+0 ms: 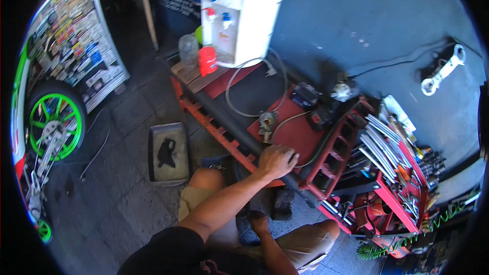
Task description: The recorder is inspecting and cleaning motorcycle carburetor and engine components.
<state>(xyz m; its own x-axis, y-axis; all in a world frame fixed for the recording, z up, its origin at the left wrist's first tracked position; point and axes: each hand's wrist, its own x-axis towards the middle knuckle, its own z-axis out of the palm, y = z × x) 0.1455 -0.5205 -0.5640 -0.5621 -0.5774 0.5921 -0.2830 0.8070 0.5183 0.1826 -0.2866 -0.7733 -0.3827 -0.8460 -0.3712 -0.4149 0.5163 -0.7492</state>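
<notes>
My left hand [277, 162] rests on the black padded bar [232, 127] along the front of a red workbench, its fingers curled down over it. Just beyond it on the bench lies a small metal part [267, 122] with a thin cable or hose running from it. Low between my knees, in shadow, is my right hand [259, 222]; its fingers are too dark to make out. Dark block-like shapes [283, 203] sit beyond it under the bench edge.
A white water dispenser [260, 25] and a red cup [207, 61] stand on the bench. A shallow tray [152, 155] with a black piece in it lies on the floor. Tools fill a red rack [402, 203] at right. A green-rimmed wheel [76, 122] is at left.
</notes>
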